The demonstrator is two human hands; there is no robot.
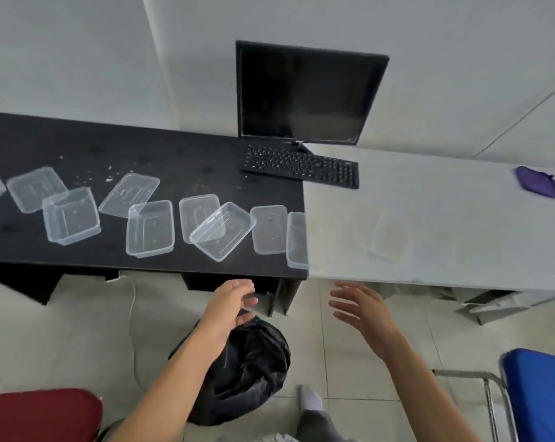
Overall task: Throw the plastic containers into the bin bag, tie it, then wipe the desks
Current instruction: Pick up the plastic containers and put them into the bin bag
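Both hands hang empty below the desk edge: the left hand, fingers loosely spread, reaches over the black bin bag crumpled on the tiled floor, touching or just above its top; the right hand is spread wide, holding nothing, beside it. Above them, clear plastic containers and lids lie scattered along the near part of the black desk. About nine pieces can be counted, among them an upturned tub, a second tub, a tilted one resting across a flat lid, and one at the desk's right end where the white desk begins. One more faint container sits on the white surface. White crumbs speckle the black top. A dark monitor and black keyboard stand at the join of the two desks; no brand or key lettering can be read through the blur. A purple cloth lies on the white desk's far right. One red chair and one blue chair frame the scene, with a white-socked foot near the bag.
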